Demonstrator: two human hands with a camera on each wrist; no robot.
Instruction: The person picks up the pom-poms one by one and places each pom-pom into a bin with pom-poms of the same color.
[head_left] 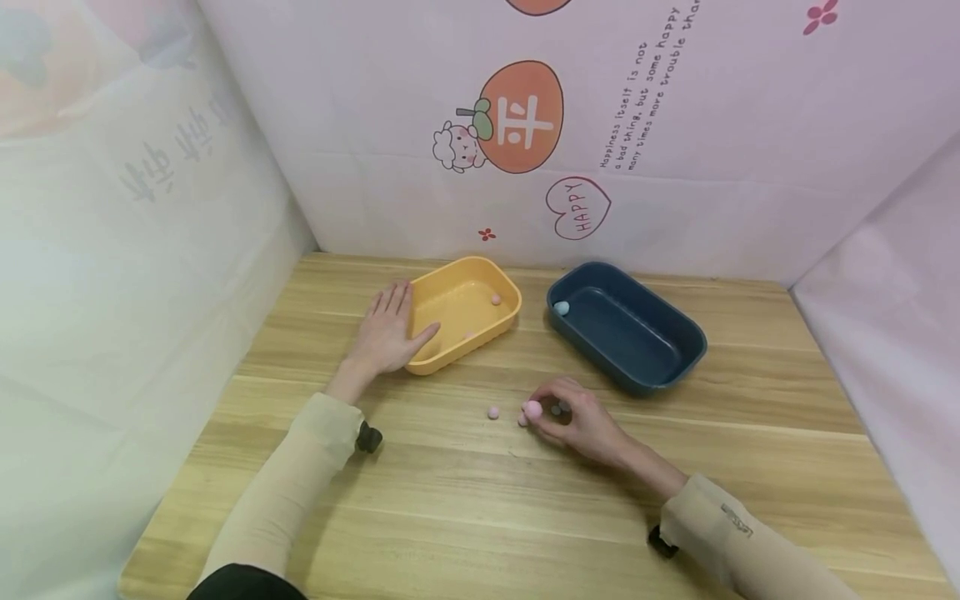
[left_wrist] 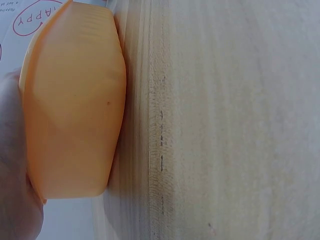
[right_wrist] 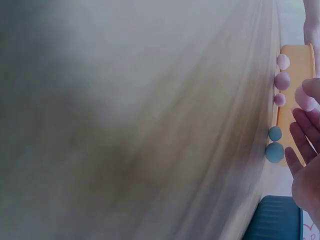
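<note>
My left hand [head_left: 384, 332] rests at the left end of a yellow tray [head_left: 476, 344], fingers straight and thumb over its rim. The left wrist view shows the tray's outer wall [left_wrist: 75, 105] beside the hand. Between thumb and fingertips, my right hand [head_left: 585, 423] pinches a pink ball [head_left: 532, 409] above the table. Several loose balls lie below it: a pink ball [head_left: 492, 412] to the left, another pink ball [head_left: 522, 420] just under the held one. In the right wrist view, two blue balls [right_wrist: 274, 152] sit close to my fingers.
A dark blue tray [head_left: 630, 329] stands beyond my right hand, with a light blue ball [head_left: 561, 308] at its left end. Inside the yellow tray lie small pink balls [head_left: 496, 300]. Printed cloth [head_left: 375, 167] hangs behind and at both sides of the wooden table [head_left: 450, 517].
</note>
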